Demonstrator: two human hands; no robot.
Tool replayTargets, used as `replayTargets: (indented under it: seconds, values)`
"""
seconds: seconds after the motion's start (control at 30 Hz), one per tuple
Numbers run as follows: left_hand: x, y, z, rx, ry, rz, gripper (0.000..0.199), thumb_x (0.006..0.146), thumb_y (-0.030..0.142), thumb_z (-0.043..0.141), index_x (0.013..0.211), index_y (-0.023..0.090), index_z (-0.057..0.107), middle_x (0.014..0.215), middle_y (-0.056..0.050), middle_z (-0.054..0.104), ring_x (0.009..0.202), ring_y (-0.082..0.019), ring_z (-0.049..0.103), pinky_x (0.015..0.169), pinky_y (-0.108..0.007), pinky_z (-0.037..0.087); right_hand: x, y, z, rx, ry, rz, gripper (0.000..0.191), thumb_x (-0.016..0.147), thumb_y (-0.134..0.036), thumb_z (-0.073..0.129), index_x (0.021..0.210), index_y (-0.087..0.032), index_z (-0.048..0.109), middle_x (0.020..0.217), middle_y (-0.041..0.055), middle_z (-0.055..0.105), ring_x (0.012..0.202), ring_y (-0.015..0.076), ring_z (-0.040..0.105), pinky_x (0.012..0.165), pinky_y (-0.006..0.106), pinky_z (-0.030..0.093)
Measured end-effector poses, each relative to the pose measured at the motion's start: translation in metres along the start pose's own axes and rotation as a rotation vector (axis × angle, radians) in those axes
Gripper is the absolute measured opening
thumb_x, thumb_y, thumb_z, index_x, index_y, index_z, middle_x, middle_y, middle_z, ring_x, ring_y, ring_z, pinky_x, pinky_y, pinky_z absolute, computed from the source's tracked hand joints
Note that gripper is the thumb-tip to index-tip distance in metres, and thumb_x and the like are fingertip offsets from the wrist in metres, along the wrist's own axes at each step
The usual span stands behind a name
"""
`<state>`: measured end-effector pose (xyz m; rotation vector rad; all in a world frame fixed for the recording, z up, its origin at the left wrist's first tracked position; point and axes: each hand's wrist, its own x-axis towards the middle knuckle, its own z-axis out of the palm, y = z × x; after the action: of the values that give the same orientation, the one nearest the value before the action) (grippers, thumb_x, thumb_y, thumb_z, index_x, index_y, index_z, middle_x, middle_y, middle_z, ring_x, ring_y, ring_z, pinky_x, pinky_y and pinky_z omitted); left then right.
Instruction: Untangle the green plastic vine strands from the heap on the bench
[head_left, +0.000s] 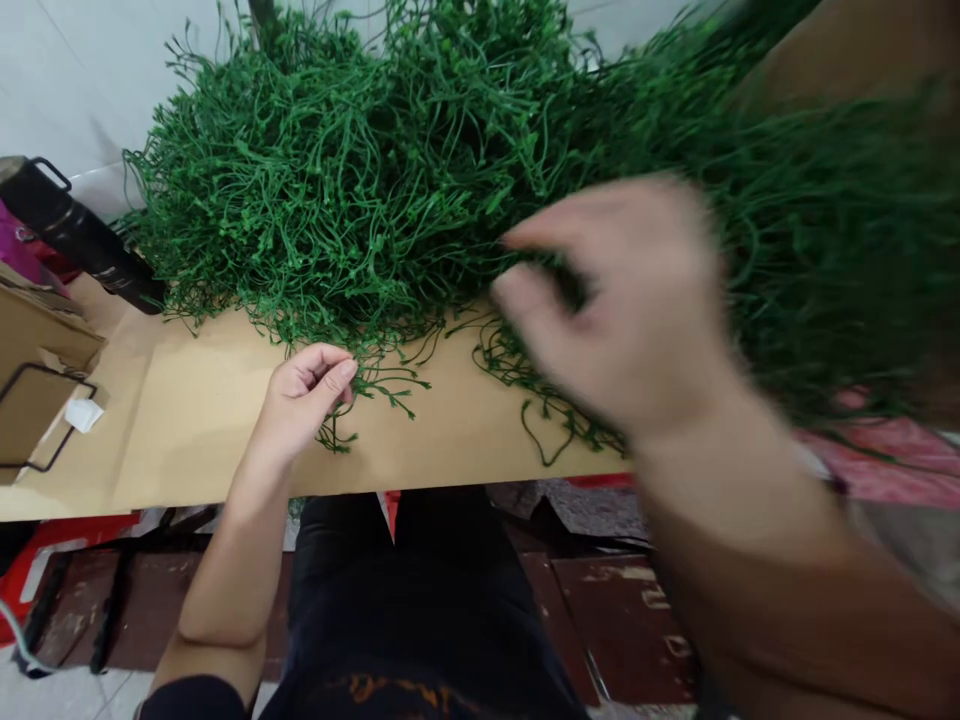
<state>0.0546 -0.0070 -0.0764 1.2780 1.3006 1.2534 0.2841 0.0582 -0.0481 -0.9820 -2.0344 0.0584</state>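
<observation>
A big tangled heap of green artificial plant stems (375, 180) with small forked tips lies along the back of a cardboard surface (210, 400). At the heap's front edge, the thumb and index finger of my left hand (304, 400) are pinched on a few thin green stems (390, 380), whose ends spread out beside the fingertips. My right hand (630, 300) hangs over the right part of the heap, smeared by motion. Its thumb and index finger curve toward each other with a gap between the tips, and no stem shows in that gap. Its other fingers are hidden.
At the left, a black cylinder like a flashlight (82, 235) leans by the heap. A cardboard box (45, 340) and a black wire frame (49, 415) are near it. Loose stems (547, 430) lie near the front edge. Pink patterned material (892, 455) is at right.
</observation>
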Motion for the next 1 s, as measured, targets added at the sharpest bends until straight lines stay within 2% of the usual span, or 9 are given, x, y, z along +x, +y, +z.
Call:
replayTargets:
  seconds: [0.07, 0.17, 0.23, 0.37, 0.47, 0.57, 0.73, 0.87, 1.0]
  values:
    - [0.0, 0.002, 0.004, 0.032, -0.046, 0.039, 0.025, 0.071, 0.039, 0.068, 0.068, 0.016, 0.057, 0.05, 0.005, 0.051, 0.042, -0.004, 0.038, 0.041, -0.017, 0.029, -0.01, -0.032, 0.035, 0.274, -0.234, -0.055, 0.03, 0.087, -0.038, 0.046, 0.095, -0.013, 0.059, 0.094, 0.0111, 0.061, 0.091, 0.0201, 0.054, 0.08, 0.037, 0.043]
    - [-0.003, 0.003, 0.007, 0.047, -0.054, 0.082, 0.026, 0.074, 0.039, 0.065, 0.066, 0.016, 0.055, 0.051, 0.005, 0.047, 0.045, -0.005, 0.038, 0.043, -0.018, 0.031, -0.02, -0.054, 0.07, 0.609, -0.48, 0.048, 0.031, 0.09, -0.037, 0.037, 0.077, -0.014, 0.053, 0.068, 0.0022, 0.053, 0.062, 0.0105, 0.047, 0.057, 0.025, 0.038]
    - [-0.005, 0.001, 0.006, 0.077, -0.025, 0.091, 0.028, 0.075, 0.04, 0.063, 0.064, 0.016, 0.053, 0.051, 0.005, 0.044, 0.046, -0.005, 0.037, 0.044, -0.018, 0.031, -0.022, -0.055, 0.078, 0.721, -0.476, 0.108, 0.03, 0.09, -0.035, 0.038, 0.07, -0.015, 0.047, 0.062, -0.0014, 0.045, 0.056, 0.008, 0.04, 0.054, 0.023, 0.033]
    - [-0.005, -0.004, 0.002, 0.195, 0.017, 0.163, 0.028, 0.078, 0.039, 0.059, 0.065, 0.016, 0.052, 0.056, 0.005, 0.041, 0.052, -0.007, 0.035, 0.048, -0.019, 0.03, -0.021, -0.045, 0.075, 0.752, -0.433, 0.06, 0.027, 0.087, -0.029, 0.043, 0.064, -0.015, 0.046, 0.062, -0.0016, 0.04, 0.062, 0.0082, 0.038, 0.059, 0.023, 0.033]
    - [-0.004, -0.004, 0.001, 0.188, -0.049, 0.16, 0.029, 0.079, 0.041, 0.058, 0.064, 0.017, 0.051, 0.055, 0.005, 0.038, 0.052, -0.007, 0.033, 0.049, -0.02, 0.029, -0.017, -0.04, 0.069, 0.78, -0.434, 0.049, 0.021, 0.086, -0.026, 0.048, 0.07, -0.014, 0.054, 0.069, 0.0006, 0.046, 0.068, 0.0092, 0.043, 0.064, 0.024, 0.035]
    - [-0.002, -0.002, 0.001, 0.069, -0.129, 0.07, 0.033, 0.077, 0.045, 0.059, 0.063, 0.017, 0.05, 0.052, 0.006, 0.035, 0.047, -0.006, 0.029, 0.045, -0.02, 0.025, -0.015, -0.04, 0.069, 0.902, -0.469, 0.098, 0.019, 0.085, -0.027, 0.049, 0.072, -0.014, 0.054, 0.068, -0.0002, 0.045, 0.065, 0.0083, 0.041, 0.062, 0.024, 0.034]
    - [-0.001, -0.003, 0.002, -0.098, -0.156, -0.041, 0.038, 0.072, 0.048, 0.064, 0.058, 0.016, 0.047, 0.049, 0.007, 0.03, 0.043, -0.004, 0.025, 0.041, -0.019, 0.02, -0.018, -0.048, 0.08, 1.327, -0.505, 0.372, 0.028, 0.08, -0.039, 0.052, 0.065, -0.016, 0.045, 0.06, -0.0035, 0.038, 0.055, 0.006, 0.034, 0.052, 0.021, 0.03]
    - [0.0, -0.01, 0.006, -0.241, -0.106, -0.114, 0.038, 0.068, 0.045, 0.069, 0.058, 0.016, 0.047, 0.05, 0.007, 0.031, 0.041, -0.002, 0.022, 0.039, -0.017, 0.015, -0.021, -0.055, 0.092, 1.606, -0.44, 0.646, 0.027, 0.074, -0.033, 0.052, 0.057, -0.017, 0.037, 0.051, -0.0055, 0.03, 0.045, 0.0044, 0.026, 0.042, 0.019, 0.022]
    - [0.0, -0.015, 0.011, -0.409, -0.041, -0.144, 0.037, 0.061, 0.042, 0.074, 0.061, 0.016, 0.048, 0.051, 0.007, 0.033, 0.04, -0.001, 0.021, 0.037, -0.016, 0.013, -0.022, -0.059, 0.096, 1.838, -0.336, 0.74, 0.033, 0.07, -0.027, 0.05, 0.051, -0.019, 0.024, 0.047, -0.0073, 0.017, 0.04, 0.0031, 0.013, 0.036, 0.018, 0.011]
